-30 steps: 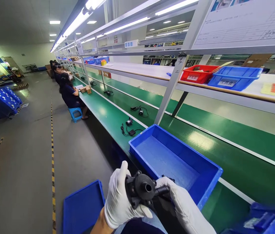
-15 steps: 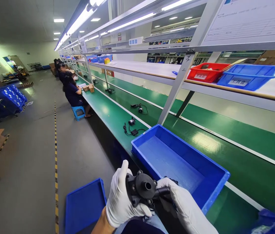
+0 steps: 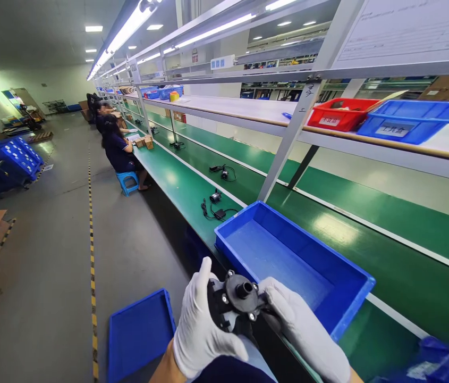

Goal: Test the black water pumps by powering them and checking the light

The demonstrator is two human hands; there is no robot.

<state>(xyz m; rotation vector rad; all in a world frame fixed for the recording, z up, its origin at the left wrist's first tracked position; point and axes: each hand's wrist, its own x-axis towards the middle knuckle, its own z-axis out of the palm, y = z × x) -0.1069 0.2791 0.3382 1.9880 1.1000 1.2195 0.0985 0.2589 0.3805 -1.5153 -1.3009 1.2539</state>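
Note:
Both of my hands wear white gloves and hold a small black pump (image 3: pixel 237 302) with a round front port and several bright screws. My left hand (image 3: pixel 200 324) wraps its left side, thumb raised. My right hand (image 3: pixel 299 335) grips its right side and side nozzle. The pump sits low in the view, just in front of an empty blue tray (image 3: pixel 328 314) on the green bench (image 3: pixel 176 186).
A second blue tray (image 3: pixel 138 335) lies on the floor below my left hand. Black pumps with cables (image 3: pixel 214 205) rest farther along the bench and belt. Red bin (image 3: pixel 338 118) and blue bin (image 3: pixel 407 122) stand on the upper shelf. Seated workers (image 3: pixel 116 151) line the bench far left.
The pump has turned in my hands so its round port faces more upward. My hands have risen slightly, and the view has shifted a little.

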